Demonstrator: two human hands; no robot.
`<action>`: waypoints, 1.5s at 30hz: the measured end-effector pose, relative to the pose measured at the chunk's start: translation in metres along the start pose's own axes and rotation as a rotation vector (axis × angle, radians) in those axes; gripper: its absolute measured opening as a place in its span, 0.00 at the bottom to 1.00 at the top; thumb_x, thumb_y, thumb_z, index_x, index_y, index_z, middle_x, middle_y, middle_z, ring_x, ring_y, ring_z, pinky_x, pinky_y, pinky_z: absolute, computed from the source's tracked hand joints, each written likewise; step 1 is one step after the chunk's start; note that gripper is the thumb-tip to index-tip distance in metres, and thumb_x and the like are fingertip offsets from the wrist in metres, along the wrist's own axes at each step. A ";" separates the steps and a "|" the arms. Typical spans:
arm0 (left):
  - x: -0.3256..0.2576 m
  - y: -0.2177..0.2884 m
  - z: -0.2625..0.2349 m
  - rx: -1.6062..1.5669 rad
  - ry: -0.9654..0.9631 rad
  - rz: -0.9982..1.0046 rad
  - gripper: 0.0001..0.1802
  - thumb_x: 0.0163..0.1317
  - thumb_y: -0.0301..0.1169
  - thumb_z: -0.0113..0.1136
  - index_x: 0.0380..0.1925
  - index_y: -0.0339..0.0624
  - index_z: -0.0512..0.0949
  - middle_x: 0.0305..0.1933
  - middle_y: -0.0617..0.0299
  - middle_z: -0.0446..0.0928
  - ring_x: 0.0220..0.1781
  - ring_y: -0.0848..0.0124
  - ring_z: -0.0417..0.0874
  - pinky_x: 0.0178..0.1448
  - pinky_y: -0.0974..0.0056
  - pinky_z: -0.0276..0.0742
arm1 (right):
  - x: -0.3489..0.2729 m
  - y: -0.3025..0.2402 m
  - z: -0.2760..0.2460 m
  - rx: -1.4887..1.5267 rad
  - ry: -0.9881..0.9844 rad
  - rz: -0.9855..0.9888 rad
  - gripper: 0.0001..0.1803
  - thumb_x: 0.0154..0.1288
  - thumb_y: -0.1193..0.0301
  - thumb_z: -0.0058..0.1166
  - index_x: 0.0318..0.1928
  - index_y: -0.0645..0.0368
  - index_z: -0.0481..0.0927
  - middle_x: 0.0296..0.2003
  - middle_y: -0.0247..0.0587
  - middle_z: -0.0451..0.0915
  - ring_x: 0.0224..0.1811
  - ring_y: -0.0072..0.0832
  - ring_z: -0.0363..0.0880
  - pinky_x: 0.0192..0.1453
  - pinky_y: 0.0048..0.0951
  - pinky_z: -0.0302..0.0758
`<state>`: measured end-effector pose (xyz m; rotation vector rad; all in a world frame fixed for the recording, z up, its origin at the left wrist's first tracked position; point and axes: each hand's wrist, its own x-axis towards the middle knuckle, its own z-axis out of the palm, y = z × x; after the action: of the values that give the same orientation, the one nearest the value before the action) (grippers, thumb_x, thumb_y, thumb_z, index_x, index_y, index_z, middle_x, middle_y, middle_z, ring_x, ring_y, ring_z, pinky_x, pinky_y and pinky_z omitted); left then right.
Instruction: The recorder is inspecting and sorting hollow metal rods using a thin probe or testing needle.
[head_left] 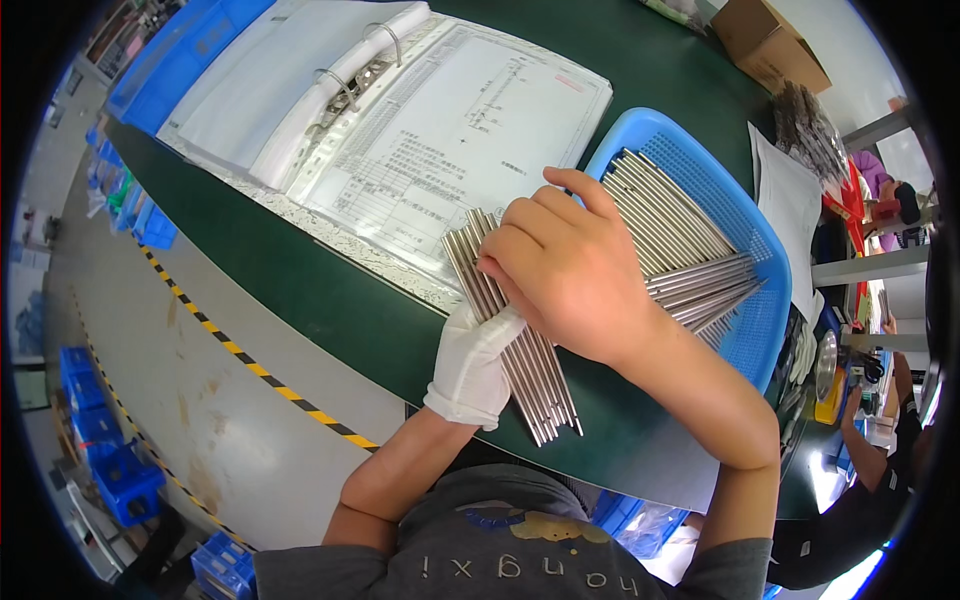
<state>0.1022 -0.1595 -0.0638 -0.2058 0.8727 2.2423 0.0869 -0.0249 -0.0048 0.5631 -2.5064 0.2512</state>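
Note:
A bundle of slim silver metal rods (537,380) slants over the dark green table, held in my left hand (467,372). That hand wears a white glove, and its fingers are wrapped round the rods from the near left side. Bare and curled, my right hand (578,280) lies over the upper part of the bundle, with its fingertips close to the rods. Whatever its fingers may pinch is hidden behind the hand. Just to the right, a blue plastic basket (772,300) contains many similar rods (662,215), lying in two directions.
An open ring binder (440,150) with a technical drawing lies beyond my hands. At the far left stands a blue bin (180,70). A cardboard box (770,45) and a bagged bundle (805,130) are at the far right. Another person (860,510) works at right.

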 end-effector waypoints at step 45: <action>0.000 0.009 -0.008 -0.047 -0.142 -0.090 0.29 0.52 0.15 0.53 0.59 0.29 0.67 0.49 0.48 0.78 0.51 0.57 0.83 0.57 0.56 0.81 | 0.005 0.011 0.010 0.050 -0.124 -0.019 0.14 0.52 0.62 0.67 0.21 0.56 0.80 0.22 0.35 0.78 0.31 0.33 0.80 0.51 0.37 0.74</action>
<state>0.0955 -0.1696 -0.0645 -0.1035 0.7220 2.1656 0.0739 -0.0197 -0.0108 0.6394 -2.6190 0.2800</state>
